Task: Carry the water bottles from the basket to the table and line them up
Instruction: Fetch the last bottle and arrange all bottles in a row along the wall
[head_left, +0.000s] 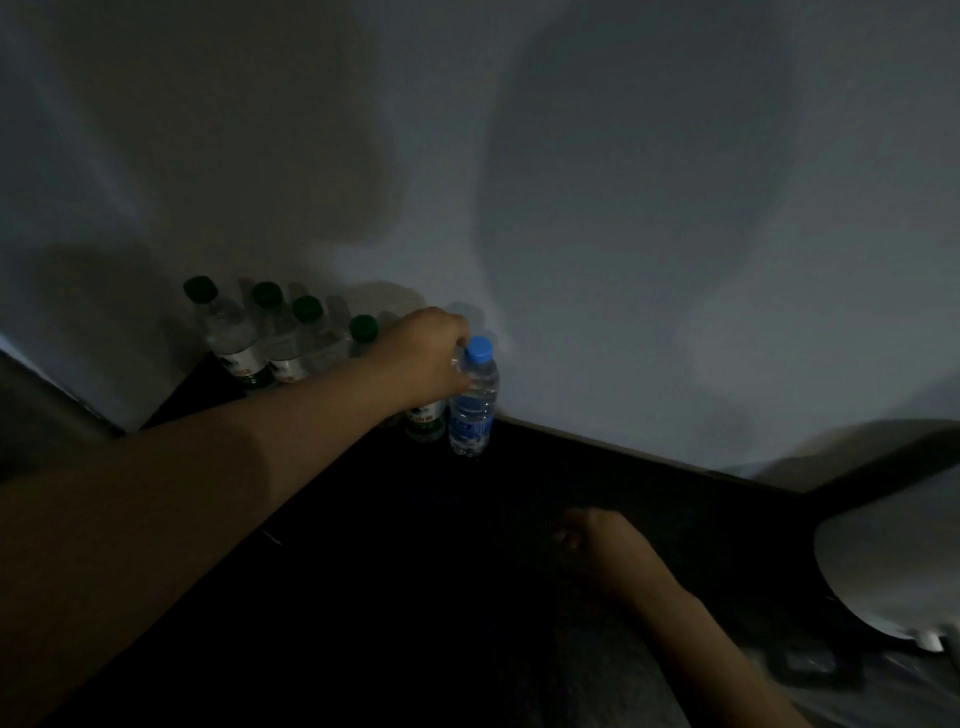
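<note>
Mid-frame, the left hand (426, 358) grips the blue-cap bottle (474, 400) near its top, setting it on the table (571, 467) at the right end of the green-cap row (275, 338), so I think it should next let go gently, while the right hand (597, 540), lower down, is too dark to tell.

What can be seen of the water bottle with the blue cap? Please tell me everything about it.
The blue-capped water bottle is small, of clear ribbed plastic, with a blue label round its lower half and its cap on. It stands upright on the dark table, close to the wall, at the right end of the row of green-capped bottles. The left hand grips its shoulder just below the cap.
</note>
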